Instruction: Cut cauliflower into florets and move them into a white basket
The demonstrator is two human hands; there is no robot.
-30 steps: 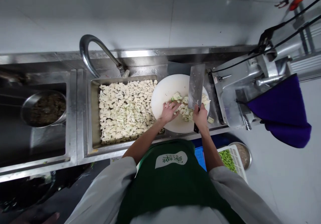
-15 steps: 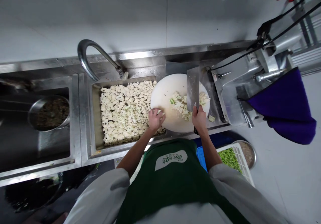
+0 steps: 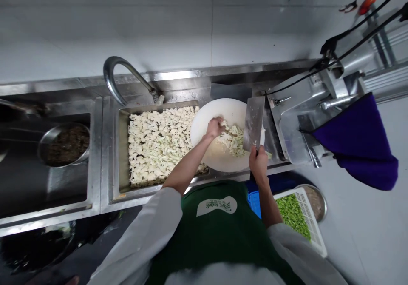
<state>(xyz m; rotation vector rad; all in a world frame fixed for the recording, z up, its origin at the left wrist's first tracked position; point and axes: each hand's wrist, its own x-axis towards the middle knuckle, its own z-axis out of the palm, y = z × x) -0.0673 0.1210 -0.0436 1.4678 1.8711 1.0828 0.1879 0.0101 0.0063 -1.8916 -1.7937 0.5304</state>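
Observation:
My right hand (image 3: 258, 161) is wrapped round the handle of a cleaver (image 3: 254, 121). Its broad blade lies over the right part of a round white cutting board (image 3: 204, 117). Chopped cauliflower (image 3: 235, 139), with some green bits, is heaped on the board to the left of the blade. At the left edge of that heap is my left hand (image 3: 215, 126), its fingers curled; what they hold, if anything, is hidden. Left of the board, many cauliflower pieces (image 3: 159, 144) fill the sink basin (image 3: 124, 149), which the board partly overlaps.
A curved faucet (image 3: 111, 76) rises behind the basin. The left sink holds a metal bowl (image 3: 47, 142) of dark contents. On the right stand a metal machine (image 3: 299, 106) and a purple cloth (image 3: 363, 144). A white basket (image 3: 314, 229) of chopped greens (image 3: 293, 215) sits low at right.
My left hand has moved from the board's left edge, beside the basin, up and right to the cauliflower heap. The cleaver has shifted slightly right and is more tilted.

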